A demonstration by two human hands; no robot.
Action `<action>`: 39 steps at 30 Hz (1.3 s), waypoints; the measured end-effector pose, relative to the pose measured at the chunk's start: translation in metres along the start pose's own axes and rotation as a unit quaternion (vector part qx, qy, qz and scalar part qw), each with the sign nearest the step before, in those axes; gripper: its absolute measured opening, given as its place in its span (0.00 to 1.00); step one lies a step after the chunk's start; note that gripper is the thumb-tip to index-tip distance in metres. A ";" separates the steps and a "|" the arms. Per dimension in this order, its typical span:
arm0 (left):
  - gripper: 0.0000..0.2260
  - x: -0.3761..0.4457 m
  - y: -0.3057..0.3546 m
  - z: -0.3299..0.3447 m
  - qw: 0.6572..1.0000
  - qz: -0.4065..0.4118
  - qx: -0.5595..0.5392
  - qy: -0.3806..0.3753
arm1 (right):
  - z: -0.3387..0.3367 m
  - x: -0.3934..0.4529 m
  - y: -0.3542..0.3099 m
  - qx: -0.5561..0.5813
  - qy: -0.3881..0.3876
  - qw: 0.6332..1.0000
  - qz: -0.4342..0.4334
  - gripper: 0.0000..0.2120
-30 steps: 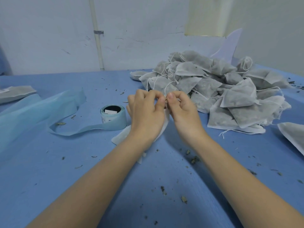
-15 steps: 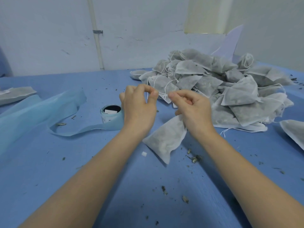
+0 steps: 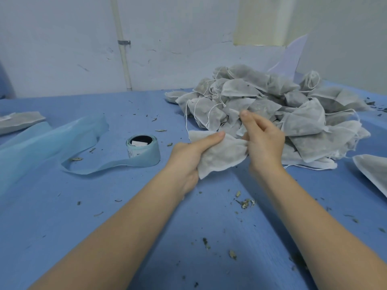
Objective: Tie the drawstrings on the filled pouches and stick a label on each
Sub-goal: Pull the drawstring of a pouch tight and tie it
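My left hand (image 3: 188, 158) grips a filled grey-white pouch (image 3: 222, 158) by its left side, holding it just above the blue table. My right hand (image 3: 263, 139) is at the pouch's right end, by its gathered neck. Its thumb and forefinger are raised and pinch a thin white bit, which looks like the drawstring end (image 3: 234, 111). The label roll (image 3: 143, 151) stands on the table to the left of my left hand, with nothing touching it.
A large pile of filled pouches (image 3: 297, 109) with loose strings lies behind my right hand. Another pouch (image 3: 374, 172) lies at the right edge. The roll's pale blue backing strip (image 3: 48, 139) trails left. Herb crumbs (image 3: 246, 203) dot the blue table (image 3: 73, 216).
My hands were close together at the pouch's neck, then drew apart. Now my left hand has dropped to grip the pouch's body and my right hand has risen, pinching the string end.
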State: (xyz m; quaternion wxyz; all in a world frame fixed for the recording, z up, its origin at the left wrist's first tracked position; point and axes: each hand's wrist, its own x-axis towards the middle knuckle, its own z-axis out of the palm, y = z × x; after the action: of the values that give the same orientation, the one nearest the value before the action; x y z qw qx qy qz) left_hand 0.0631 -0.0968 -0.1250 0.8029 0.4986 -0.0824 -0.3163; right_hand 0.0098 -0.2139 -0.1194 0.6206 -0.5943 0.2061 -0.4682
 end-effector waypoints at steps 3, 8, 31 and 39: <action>0.12 0.001 0.000 -0.005 0.999 0.012 0.031 0.003 | 0.001 -0.003 0.000 -0.019 -0.095 0.995 -0.012 0.04; 0.14 0.001 0.004 -0.008 0.999 -0.015 0.024 0.022 | 0.002 -0.009 0.001 -0.078 -0.211 0.973 -0.044 0.04; 0.07 0.000 0.086 -0.047 0.941 0.194 0.113 0.255 | 0.061 -0.024 0.020 -0.155 -0.305 0.937 0.074 0.10; 0.09 0.003 0.107 -0.081 0.932 0.160 0.160 0.284 | 0.103 -0.030 0.031 -0.300 -0.430 0.851 -0.028 0.36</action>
State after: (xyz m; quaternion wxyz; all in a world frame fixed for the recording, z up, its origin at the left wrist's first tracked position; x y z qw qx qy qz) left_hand 0.1470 -0.0057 -0.0742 0.7425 0.6694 0.0206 -0.0119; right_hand 0.0897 -0.1371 -0.1358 0.4253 -0.8991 0.0325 -0.0986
